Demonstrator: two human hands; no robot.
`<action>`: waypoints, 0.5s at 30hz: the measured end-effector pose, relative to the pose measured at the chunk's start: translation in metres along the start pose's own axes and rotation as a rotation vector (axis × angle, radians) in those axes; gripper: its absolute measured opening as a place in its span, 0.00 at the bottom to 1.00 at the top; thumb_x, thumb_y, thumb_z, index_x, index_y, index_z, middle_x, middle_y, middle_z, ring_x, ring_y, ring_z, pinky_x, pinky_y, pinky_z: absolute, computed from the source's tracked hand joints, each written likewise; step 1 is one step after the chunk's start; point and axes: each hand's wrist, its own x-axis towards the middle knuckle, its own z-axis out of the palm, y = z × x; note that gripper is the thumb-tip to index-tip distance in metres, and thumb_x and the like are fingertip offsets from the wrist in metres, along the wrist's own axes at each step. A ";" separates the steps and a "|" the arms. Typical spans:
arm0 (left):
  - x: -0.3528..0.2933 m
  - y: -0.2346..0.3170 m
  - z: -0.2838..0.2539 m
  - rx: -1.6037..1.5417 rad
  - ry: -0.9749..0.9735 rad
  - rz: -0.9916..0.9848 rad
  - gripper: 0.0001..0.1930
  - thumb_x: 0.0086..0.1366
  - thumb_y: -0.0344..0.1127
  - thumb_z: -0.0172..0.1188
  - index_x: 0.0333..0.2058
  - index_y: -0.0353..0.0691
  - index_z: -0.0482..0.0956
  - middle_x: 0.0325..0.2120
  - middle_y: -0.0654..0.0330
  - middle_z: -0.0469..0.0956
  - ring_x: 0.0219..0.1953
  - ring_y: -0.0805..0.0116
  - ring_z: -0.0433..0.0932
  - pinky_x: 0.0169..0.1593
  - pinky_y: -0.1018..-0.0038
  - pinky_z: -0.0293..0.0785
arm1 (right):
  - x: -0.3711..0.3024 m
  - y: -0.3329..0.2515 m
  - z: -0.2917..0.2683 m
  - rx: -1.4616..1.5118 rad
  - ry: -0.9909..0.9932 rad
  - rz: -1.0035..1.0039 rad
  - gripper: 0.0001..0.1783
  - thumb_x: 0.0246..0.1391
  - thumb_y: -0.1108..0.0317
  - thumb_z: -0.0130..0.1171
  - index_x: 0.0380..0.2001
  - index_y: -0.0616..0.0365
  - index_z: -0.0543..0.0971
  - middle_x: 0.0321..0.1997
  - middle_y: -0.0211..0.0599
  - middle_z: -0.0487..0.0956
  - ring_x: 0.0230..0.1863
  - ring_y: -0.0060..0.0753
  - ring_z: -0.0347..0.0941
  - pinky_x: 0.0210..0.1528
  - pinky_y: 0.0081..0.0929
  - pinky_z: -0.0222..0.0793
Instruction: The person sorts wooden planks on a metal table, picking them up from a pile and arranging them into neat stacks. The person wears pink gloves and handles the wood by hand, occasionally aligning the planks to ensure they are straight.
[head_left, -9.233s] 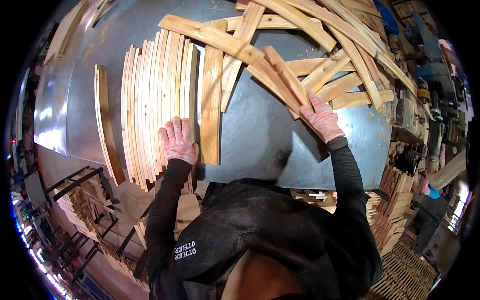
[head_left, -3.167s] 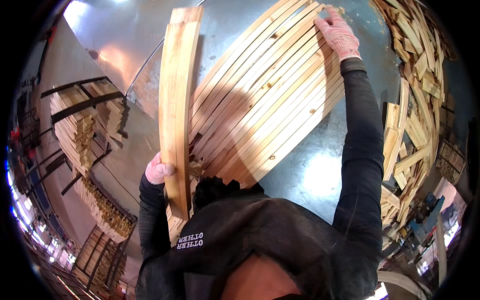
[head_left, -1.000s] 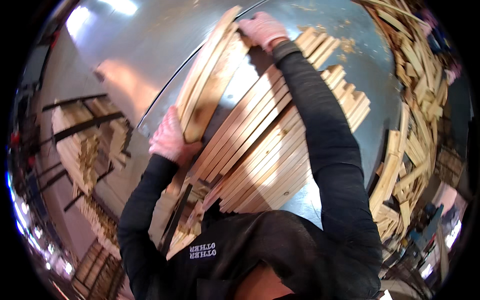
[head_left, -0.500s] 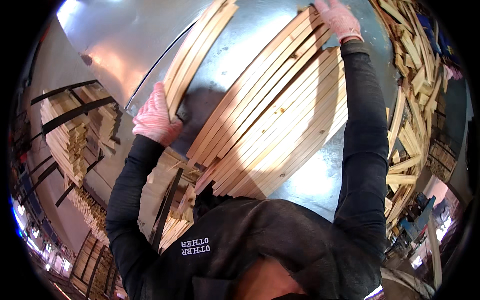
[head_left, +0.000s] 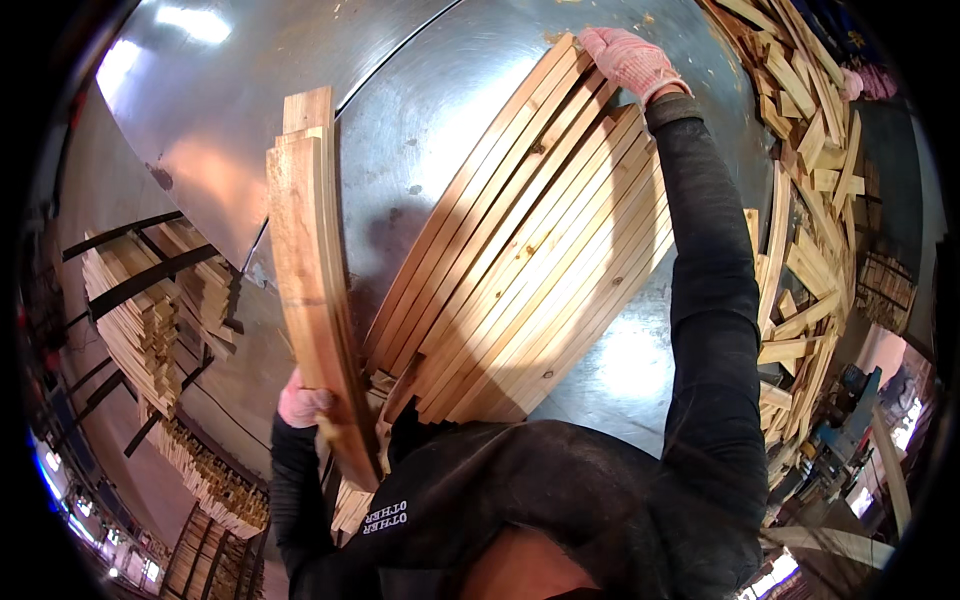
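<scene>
My left hand (head_left: 304,400), in a pink knit glove, grips a small bundle of wooden boards (head_left: 300,230) near its close end. The bundle stands on edge along the left side, over the edge of the metal table (head_left: 400,130). A slanting row of narrow wooden slats (head_left: 530,260) lies side by side on the table in front of my body. At the far end of that row is my right hand (head_left: 632,62), also in a pink glove. Its fingers stretch over the slat ends, and their tips are partly hard to make out.
A heap of loose wood offcuts (head_left: 815,210) lines the right side. Behind it shows another person's pink-gloved hand (head_left: 872,83). Stacked boards on a black metal rack (head_left: 130,310) stand at left. A dark seam (head_left: 400,45) crosses the table.
My left hand has drawn the bundle of boards toward my body and to the left, away from the row. My right hand has shifted slightly left and nearer at the slat ends.
</scene>
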 end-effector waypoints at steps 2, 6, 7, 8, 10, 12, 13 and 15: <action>0.002 -0.006 -0.005 -0.075 0.021 -0.084 0.36 0.50 0.29 0.63 0.59 0.30 0.64 0.48 0.52 0.76 0.47 0.61 0.78 0.49 0.68 0.76 | 0.006 0.020 0.010 -0.141 -0.005 -0.170 0.35 0.63 0.35 0.36 0.59 0.47 0.73 0.60 0.40 0.75 0.62 0.47 0.68 0.65 0.36 0.61; 0.015 0.007 0.050 -0.204 -0.025 0.026 0.33 0.44 0.34 0.65 0.52 0.32 0.72 0.41 0.55 0.81 0.38 0.62 0.81 0.42 0.69 0.79 | -0.035 -0.003 -0.017 -0.130 0.022 -0.209 0.33 0.66 0.38 0.32 0.64 0.45 0.66 0.65 0.38 0.70 0.66 0.45 0.63 0.67 0.33 0.58; 0.016 0.004 0.046 -0.182 -0.037 0.035 0.34 0.44 0.36 0.66 0.53 0.31 0.72 0.41 0.54 0.80 0.38 0.61 0.81 0.43 0.69 0.79 | -0.048 -0.009 -0.026 -0.474 0.173 -0.521 0.25 0.67 0.52 0.43 0.65 0.43 0.64 0.64 0.36 0.70 0.66 0.43 0.63 0.67 0.33 0.59; 0.014 0.002 0.045 -0.197 -0.043 0.028 0.34 0.44 0.37 0.66 0.53 0.31 0.72 0.42 0.54 0.80 0.39 0.61 0.81 0.43 0.69 0.79 | -0.063 -0.019 -0.038 0.134 -0.016 -0.223 0.24 0.60 0.51 0.53 0.54 0.53 0.70 0.49 0.38 0.75 0.54 0.39 0.70 0.56 0.32 0.65; 0.015 0.006 0.048 -0.234 -0.082 0.005 0.35 0.45 0.38 0.67 0.53 0.31 0.71 0.42 0.54 0.80 0.39 0.61 0.81 0.44 0.69 0.79 | -0.119 -0.087 -0.109 0.602 -0.173 0.062 0.29 0.49 0.51 0.67 0.45 0.63 0.74 0.36 0.39 0.79 0.43 0.32 0.75 0.46 0.29 0.72; 0.018 -0.012 0.031 -0.182 -0.067 0.048 0.35 0.46 0.39 0.67 0.54 0.29 0.70 0.43 0.53 0.79 0.41 0.61 0.81 0.45 0.69 0.78 | -0.130 -0.072 -0.110 0.392 0.064 -0.210 0.42 0.39 0.54 0.77 0.53 0.62 0.69 0.43 0.40 0.76 0.46 0.31 0.73 0.48 0.28 0.71; 0.012 -0.023 0.023 -0.164 -0.033 0.069 0.36 0.46 0.39 0.67 0.54 0.29 0.70 0.44 0.52 0.79 0.41 0.62 0.81 0.45 0.69 0.78 | -0.125 -0.073 -0.100 0.551 0.137 -0.497 0.48 0.34 0.52 0.79 0.56 0.63 0.66 0.46 0.42 0.74 0.47 0.32 0.73 0.50 0.27 0.71; 0.018 -0.017 0.008 -0.165 -0.044 -0.089 0.38 0.49 0.39 0.68 0.57 0.27 0.67 0.47 0.52 0.77 0.45 0.61 0.80 0.48 0.68 0.77 | -0.151 -0.084 -0.129 0.378 0.014 -0.482 0.40 0.42 0.50 0.74 0.52 0.61 0.68 0.42 0.37 0.75 0.46 0.31 0.73 0.49 0.30 0.72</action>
